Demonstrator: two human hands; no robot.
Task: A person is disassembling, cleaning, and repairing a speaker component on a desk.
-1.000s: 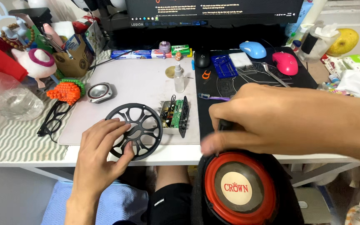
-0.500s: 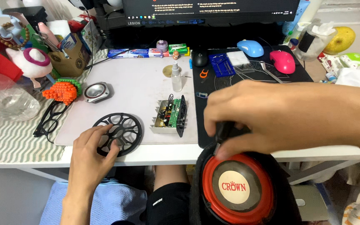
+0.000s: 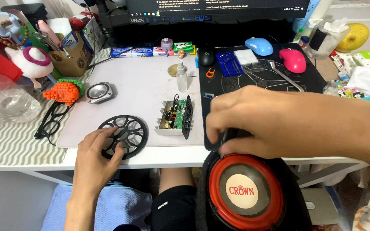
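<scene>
My left hand [image 3: 94,155] lies on the near-left rim of a round black speaker grille [image 3: 123,136] at the desk's front edge, fingers spread over it. My right hand [image 3: 262,124] is closed around a thin black tool handle [image 3: 224,137] just above the top rim of a speaker with a red-ringed cone [image 3: 245,192] that sits in my lap below the desk edge. The tool's tip is hidden by the hand. A small green circuit board in a metal frame [image 3: 175,117] stands between the grille and my right hand.
A small silver speaker driver [image 3: 99,92] and black glasses [image 3: 51,121] lie at left. A spray bottle [image 3: 182,77], a blue bit set [image 3: 229,63], a blue mouse [image 3: 258,45] and a pink mouse [image 3: 293,60] sit near the monitor [image 3: 219,10].
The grille slid to the left and away from the desk edge under my left hand. My right hand stayed over the red speaker's top rim.
</scene>
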